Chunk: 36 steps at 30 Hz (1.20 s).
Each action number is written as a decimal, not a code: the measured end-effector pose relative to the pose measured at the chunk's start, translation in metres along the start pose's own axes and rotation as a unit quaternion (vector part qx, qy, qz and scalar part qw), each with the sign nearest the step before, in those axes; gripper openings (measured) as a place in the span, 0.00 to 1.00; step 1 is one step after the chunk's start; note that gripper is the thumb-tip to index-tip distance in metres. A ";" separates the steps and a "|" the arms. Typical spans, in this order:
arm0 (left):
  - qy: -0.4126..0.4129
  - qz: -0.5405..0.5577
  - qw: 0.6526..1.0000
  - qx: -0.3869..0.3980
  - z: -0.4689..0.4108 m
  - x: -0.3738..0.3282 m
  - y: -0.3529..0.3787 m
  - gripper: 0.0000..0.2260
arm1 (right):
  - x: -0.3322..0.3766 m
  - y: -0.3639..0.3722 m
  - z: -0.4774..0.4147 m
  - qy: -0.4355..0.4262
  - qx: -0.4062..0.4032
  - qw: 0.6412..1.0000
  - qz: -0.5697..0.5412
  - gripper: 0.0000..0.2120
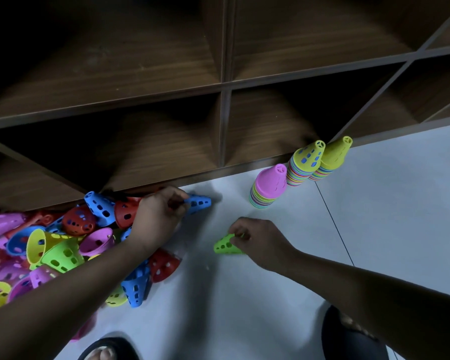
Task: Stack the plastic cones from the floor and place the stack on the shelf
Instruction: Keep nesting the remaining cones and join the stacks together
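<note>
Loose pile (49,242): we see pink, blue, red, yellow and green cones heaped on the floor (374,203), left of the left hand and under its forearm.
Left hand (159,214): its fingers curl round the wide end of a blue cone (199,203).
Blue cone: it lies on its side, with its tip pointing right, away from the hand.
Green cone (225,244): we find it on its side between the two hands, touching the right one.
Right hand (260,242): its thumb and fingers pinch the green cone's rim.
Stacks: up and to the right of the right hand and well apart from it, a pink-topped stack (268,187) and two yellow-topped stacks (307,162) stand upright on the floor.
Shelf (224,84): we see dark wooden compartments beyond both hands.
</note>
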<state>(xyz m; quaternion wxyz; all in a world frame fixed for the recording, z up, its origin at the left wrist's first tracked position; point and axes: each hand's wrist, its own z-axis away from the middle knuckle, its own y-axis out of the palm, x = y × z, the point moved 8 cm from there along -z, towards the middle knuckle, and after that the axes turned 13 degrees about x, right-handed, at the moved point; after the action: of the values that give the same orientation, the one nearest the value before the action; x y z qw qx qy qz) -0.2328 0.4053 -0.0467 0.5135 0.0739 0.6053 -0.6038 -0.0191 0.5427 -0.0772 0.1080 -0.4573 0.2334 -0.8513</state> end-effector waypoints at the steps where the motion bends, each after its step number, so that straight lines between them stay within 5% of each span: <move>1: -0.003 0.012 1.000 -0.003 0.001 -0.001 0.000 0.06 | 0.000 -0.009 0.003 0.002 -0.016 1.000 -0.005 0.07; 12: 0.022 0.282 0.956 -0.073 0.002 -0.055 -0.022 0.07 | 0.027 -0.119 0.036 -0.072 -0.136 0.950 -0.270 0.08; 19: 0.009 0.347 0.935 -0.077 -0.009 -0.074 -0.013 0.04 | 0.006 -0.148 0.039 -0.029 -0.179 0.939 -0.294 0.08; 27: -0.012 0.461 0.887 0.015 -0.030 -0.114 0.028 0.06 | -0.026 -0.142 0.029 0.024 -0.188 0.926 -0.328 0.08; 36: 0.016 0.397 0.917 0.028 -0.059 -0.140 0.046 0.06 | -0.050 -0.113 0.029 0.083 -0.136 0.942 -0.295 0.10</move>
<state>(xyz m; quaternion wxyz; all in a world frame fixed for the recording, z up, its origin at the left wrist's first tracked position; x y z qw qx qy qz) -0.1667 0.5394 0.0076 0.6990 0.3319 0.5170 -0.3660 0.0365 0.6525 -0.0438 -0.2309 -0.4441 0.2101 -0.8398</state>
